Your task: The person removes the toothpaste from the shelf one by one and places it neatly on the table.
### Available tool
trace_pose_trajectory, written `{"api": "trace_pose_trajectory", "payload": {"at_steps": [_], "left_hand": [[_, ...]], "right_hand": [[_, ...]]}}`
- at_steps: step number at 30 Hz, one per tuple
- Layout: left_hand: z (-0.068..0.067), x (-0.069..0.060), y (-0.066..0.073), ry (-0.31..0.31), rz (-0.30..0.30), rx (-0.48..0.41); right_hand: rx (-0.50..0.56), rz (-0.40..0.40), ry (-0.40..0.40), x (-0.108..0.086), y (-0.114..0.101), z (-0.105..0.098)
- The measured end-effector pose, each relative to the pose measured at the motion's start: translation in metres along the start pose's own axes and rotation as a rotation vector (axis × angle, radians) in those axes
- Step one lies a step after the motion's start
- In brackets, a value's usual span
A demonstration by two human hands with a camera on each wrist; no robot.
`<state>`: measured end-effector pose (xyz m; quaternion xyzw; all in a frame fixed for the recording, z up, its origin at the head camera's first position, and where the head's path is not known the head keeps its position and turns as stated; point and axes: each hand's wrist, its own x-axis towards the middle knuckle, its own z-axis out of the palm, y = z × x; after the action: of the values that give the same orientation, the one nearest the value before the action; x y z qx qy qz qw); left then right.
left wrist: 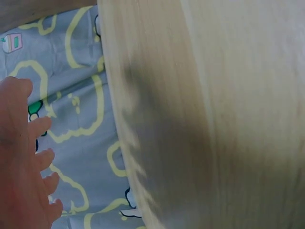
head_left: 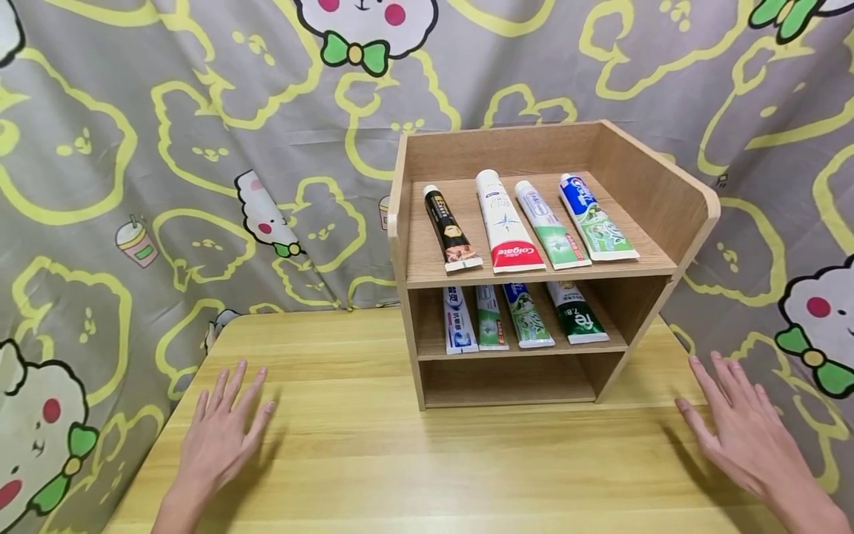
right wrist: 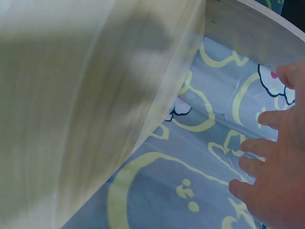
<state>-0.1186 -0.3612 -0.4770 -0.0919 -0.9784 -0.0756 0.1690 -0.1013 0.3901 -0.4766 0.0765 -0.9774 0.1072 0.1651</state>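
Note:
My left hand (head_left: 223, 430) hovers over the left part of the table, fingers spread, holding nothing. On the right, my right hand (head_left: 740, 437) is likewise held above the table with its fingers extended. Between them stands a wooden shelf (head_left: 520, 280). Its top level bears a black toothpaste tube (head_left: 450, 226), a white and red Colgate tube (head_left: 505, 222), a white and green tube (head_left: 552, 226) and a blue and green tube (head_left: 598, 219). Several more tubes lie on the middle level, among them a dark green tube (head_left: 577, 315). Neither hand touches the shelf.
The light wooden table (head_left: 320, 460) reaches under both hands. A grey curtain (head_left: 267, 148) with yellow cartoon outlines hangs behind and along both sides. Below the shelf's middle level is a bottom compartment (head_left: 507, 382). Both wrist views show the table's edge beside the curtain.

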Motion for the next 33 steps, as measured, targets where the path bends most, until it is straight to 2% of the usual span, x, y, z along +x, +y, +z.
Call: {"api": "trace_pose_trajectory", "payload": {"at_steps": [8, 23, 33], "left_hand": [[-0.008, 0.008, 0.007, 0.022, -0.001, -0.006], [-0.023, 0.013, 0.029, 0.081, 0.004, -0.049], [-0.035, 0.017, 0.048, 0.129, 0.011, -0.12]], "right_hand": [[0.024, -0.035, 0.054, 0.005, -0.007, -0.017], [0.141, -0.067, 0.161, 0.018, -0.034, -0.049], [0.18, -0.055, 0.162, 0.021, -0.049, -0.058]]}}
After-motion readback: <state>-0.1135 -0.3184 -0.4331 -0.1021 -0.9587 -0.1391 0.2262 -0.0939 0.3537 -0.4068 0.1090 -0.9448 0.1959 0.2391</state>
